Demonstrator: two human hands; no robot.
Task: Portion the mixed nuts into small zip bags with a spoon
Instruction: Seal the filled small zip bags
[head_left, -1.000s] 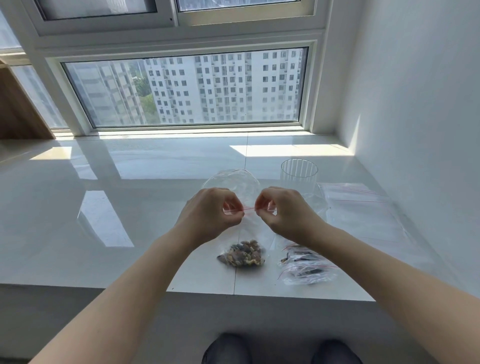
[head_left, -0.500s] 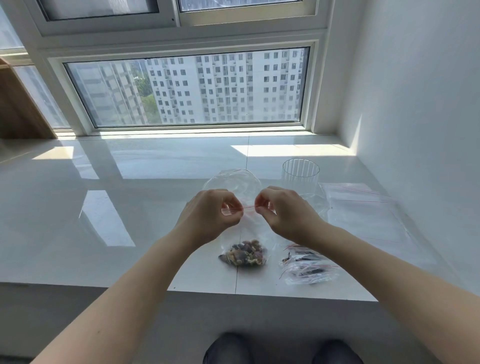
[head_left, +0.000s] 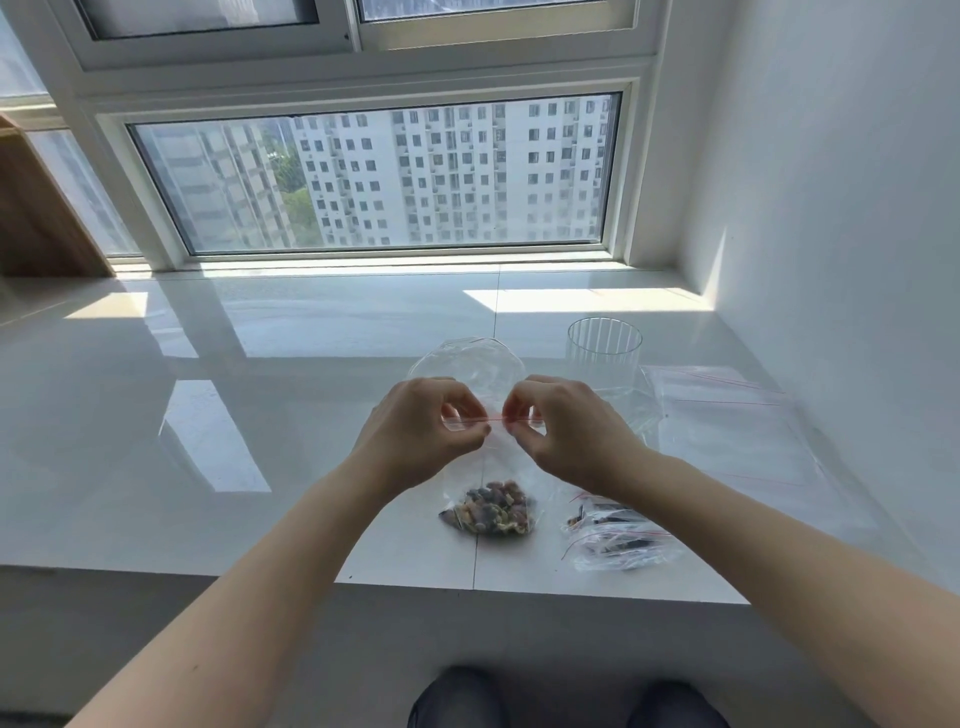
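both hands are raised over the glossy white stone surface (head_left: 270, 415) by the window, pinching the red-striped zip edge of a small clear plastic zip bag (head_left: 497, 457) between them. the left hand (head_left: 421, 434) has its fingers curled and its thumb and fingertips closed on the left part of the red strip; the right hand (head_left: 569, 431) is curled the same way on the right part, so the two hands sit close together with a short stretch of strip showing between them. the bag hangs down from that grip, and its bottom holds a clump of brown and dark mixed nuts (head_left: 492, 508) near the front edge of the surface. just right of it lies a heap of small clear zip bags with dark contents (head_left: 615, 540). behind the hands sits a larger crumpled clear plastic bag (head_left: 467, 361), and to its right a clear ribbed glass cup (head_left: 604, 353) stands upright. a flat stack of unfilled clear zip bags with red strips (head_left: 727, 415) lies at the far right, beside the white wall.
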